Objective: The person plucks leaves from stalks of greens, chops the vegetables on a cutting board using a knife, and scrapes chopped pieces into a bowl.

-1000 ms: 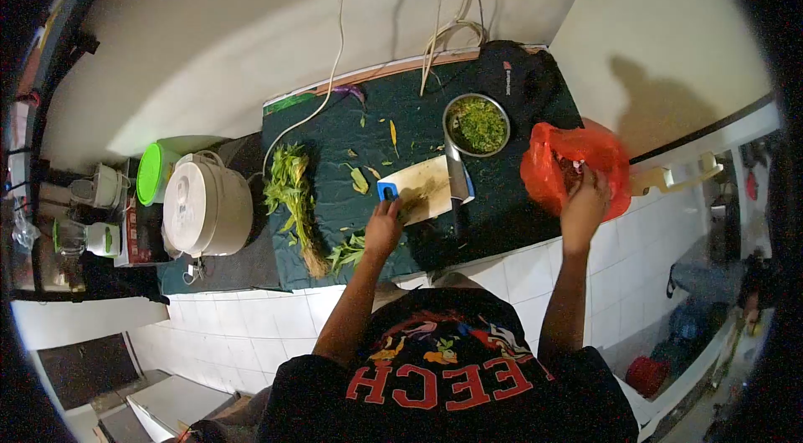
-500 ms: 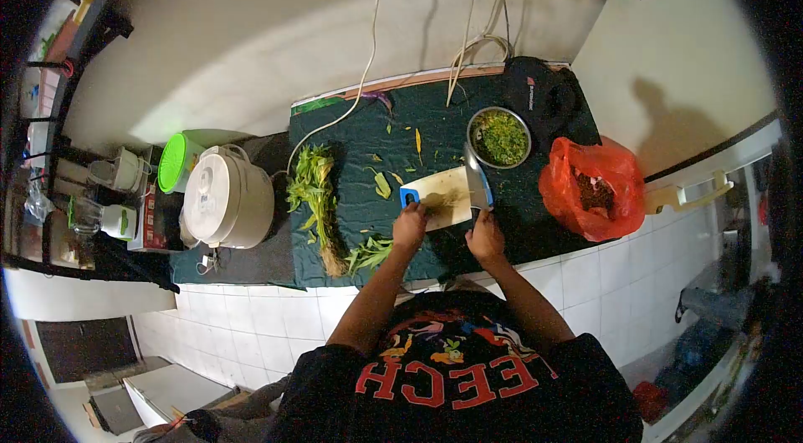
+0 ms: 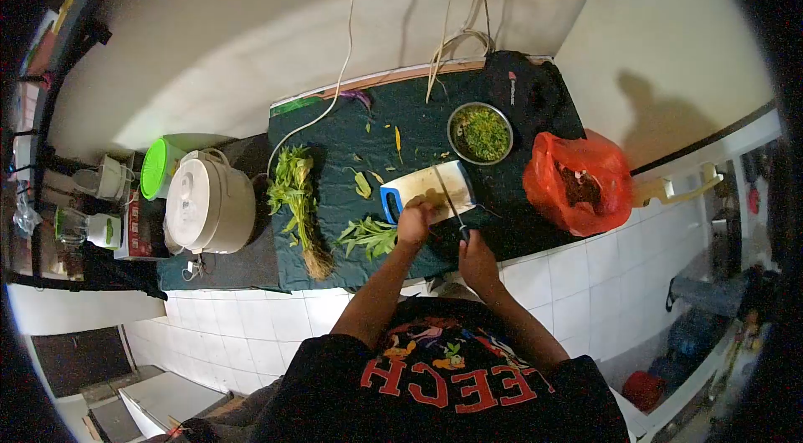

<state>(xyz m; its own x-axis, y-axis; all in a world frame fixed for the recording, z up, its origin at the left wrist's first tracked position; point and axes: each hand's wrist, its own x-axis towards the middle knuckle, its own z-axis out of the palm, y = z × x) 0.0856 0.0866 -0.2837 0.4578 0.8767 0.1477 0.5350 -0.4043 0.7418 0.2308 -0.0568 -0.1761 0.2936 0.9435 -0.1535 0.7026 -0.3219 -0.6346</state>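
A white cutting board [image 3: 456,178] with a blue handle lies on the dark green cloth in front of me. My right hand [image 3: 478,261] is closed around the dark handle of a kitchen knife [image 3: 447,193]. Its blade slants across the board, pointing away from me. At the board's near left edge is my left hand [image 3: 414,222], its fingers reaching over the surface close to the blade. They look apart, with nothing visible in them. Beyond the board stands a metal bowl [image 3: 452,150] of chopped greens [image 3: 485,135].
A bunch of leafy greens [image 3: 293,200] lies left, with loose leaves [image 3: 368,235] nearer the board. A white rice cooker [image 3: 234,200] stands further left. On the right are a red plastic bag [image 3: 615,184] and a black bag [image 3: 520,92]. Cables [image 3: 350,33] hang down the wall.
My left hand has let go of the board's blue handle and moved over its near edge. The knife has swung from the board's right side to lie across it. The view has shifted slightly.
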